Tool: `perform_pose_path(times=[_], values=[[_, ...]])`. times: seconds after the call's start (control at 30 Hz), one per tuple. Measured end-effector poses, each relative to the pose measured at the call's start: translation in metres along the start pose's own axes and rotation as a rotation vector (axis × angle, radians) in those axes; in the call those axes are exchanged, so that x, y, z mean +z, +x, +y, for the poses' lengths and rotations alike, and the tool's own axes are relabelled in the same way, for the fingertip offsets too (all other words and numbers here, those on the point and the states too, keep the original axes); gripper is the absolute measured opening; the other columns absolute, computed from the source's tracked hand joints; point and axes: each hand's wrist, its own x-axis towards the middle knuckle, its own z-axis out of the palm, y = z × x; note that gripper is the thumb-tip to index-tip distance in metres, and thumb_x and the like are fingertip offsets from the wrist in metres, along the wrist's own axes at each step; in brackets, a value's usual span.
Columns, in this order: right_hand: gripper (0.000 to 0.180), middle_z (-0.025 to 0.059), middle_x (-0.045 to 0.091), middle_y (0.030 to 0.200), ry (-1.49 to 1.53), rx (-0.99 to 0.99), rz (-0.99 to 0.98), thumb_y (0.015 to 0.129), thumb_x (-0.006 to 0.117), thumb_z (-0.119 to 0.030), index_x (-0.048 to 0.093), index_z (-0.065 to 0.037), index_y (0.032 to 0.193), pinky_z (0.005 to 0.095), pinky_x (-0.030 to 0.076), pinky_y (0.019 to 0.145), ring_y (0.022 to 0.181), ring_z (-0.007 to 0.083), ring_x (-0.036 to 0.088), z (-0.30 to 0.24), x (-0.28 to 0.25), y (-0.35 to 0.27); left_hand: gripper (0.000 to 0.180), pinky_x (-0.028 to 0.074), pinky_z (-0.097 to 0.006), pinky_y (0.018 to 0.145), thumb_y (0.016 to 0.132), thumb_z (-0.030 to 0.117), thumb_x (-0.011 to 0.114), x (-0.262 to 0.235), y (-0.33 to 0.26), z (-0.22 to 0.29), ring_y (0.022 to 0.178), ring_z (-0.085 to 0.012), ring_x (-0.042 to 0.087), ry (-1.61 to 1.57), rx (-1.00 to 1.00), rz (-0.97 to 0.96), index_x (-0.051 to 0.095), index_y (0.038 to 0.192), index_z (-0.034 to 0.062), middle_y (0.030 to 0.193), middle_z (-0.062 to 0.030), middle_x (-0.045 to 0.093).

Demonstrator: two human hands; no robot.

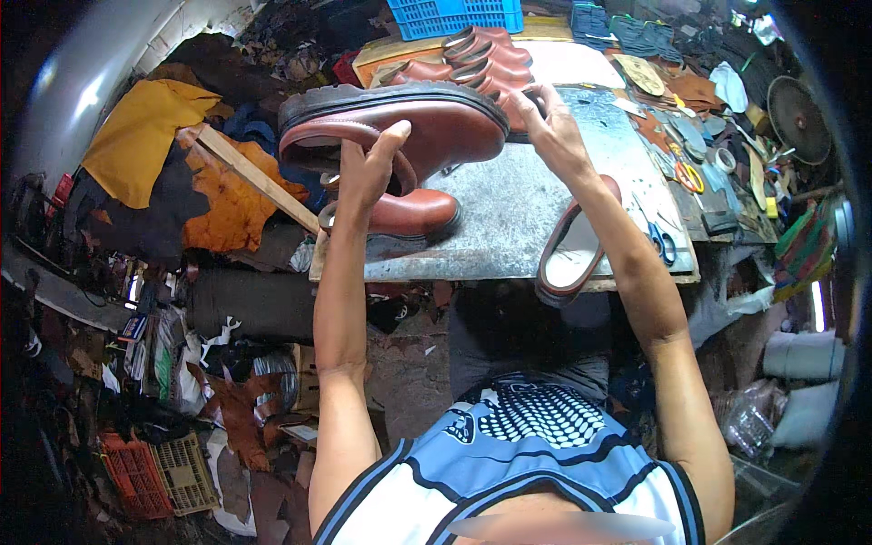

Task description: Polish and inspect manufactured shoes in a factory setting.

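My left hand [368,168] grips a brown leather clog [436,127] by the rim of its opening, thumb over the edge. The clog is raised above the worktable and tilted, its thick black sole upward and its toe to the right. Just right of that toe is my right hand [559,136], fingers bent with a gap between thumb and forefinger; I see nothing held in it. Several similar clogs [490,59] stand in a group behind it. Below the lifted clog another brown clog [413,213] rests on the table. One more clog [572,250] lies near the front right edge, partly behind my right forearm.
The metal-topped table [509,227] stands before me. Blue-handled scissors [663,243] lie at its right edge; orange-handled scissors [688,174] lie among scraps on the side bench. A blue crate [459,16] sits at the back. Leather pieces [145,136] pile up left, beside a wooden bar [254,177].
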Motion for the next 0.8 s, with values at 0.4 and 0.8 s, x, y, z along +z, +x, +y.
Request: perform_pose_path(times=[0.4, 0.8], values=[[0.025, 0.02, 0.068, 0.112, -0.217, -0.389, -0.062, 0.102, 0.057, -0.014, 0.062, -0.003, 0.125, 0.0403, 0.05, 0.093, 0.107, 0.0342, 0.067, -0.039, 0.022, -0.009, 0.049, 0.048, -0.036, 0.095, 0.088, 0.026, 0.07, 0.002, 0.006, 0.006, 0.106, -0.0218, 0.061, 0.127, 0.1, -0.193, 0.057, 0.124, -0.0051, 0.113, -0.0135, 0.064], [0.049, 0.0114, 0.069, 0.107, -0.075, -0.163, -0.109, 0.089, 0.079, -0.038, 0.062, -0.002, 0.118, 0.0344, 0.052, 0.087, 0.098, 0.0182, 0.065, -0.056, 0.015, -0.012, 0.04, 0.053, -0.05, 0.084, 0.084, 0.032, 0.066, 0.041, 0.005, -0.001, 0.084, -0.0442, 0.066, 0.579, 0.293, -0.535, 0.067, 0.095, -0.0066, 0.087, -0.0276, 0.068]])
